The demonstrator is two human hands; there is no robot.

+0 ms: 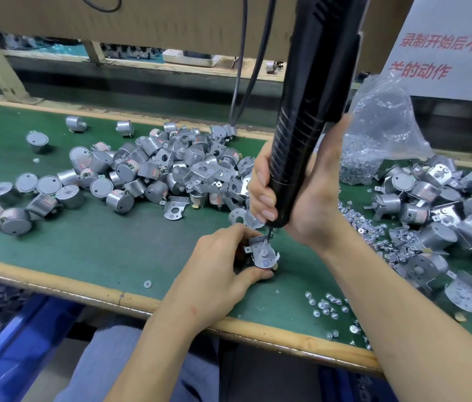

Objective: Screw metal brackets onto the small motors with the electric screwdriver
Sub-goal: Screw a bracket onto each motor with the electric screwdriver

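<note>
Screwdriver (pixel 310 97) gripped by right hand (pixel 316 204), tip on the motor (pixel 263 255); left hand (pixel 217 268) clasps that motor on the desk (pixel 84 248).

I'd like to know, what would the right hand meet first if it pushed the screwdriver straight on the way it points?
The bracket on the motor that the left hand holds: the electric screwdriver in the right hand has its bit seemingly already on its far corner.
</note>
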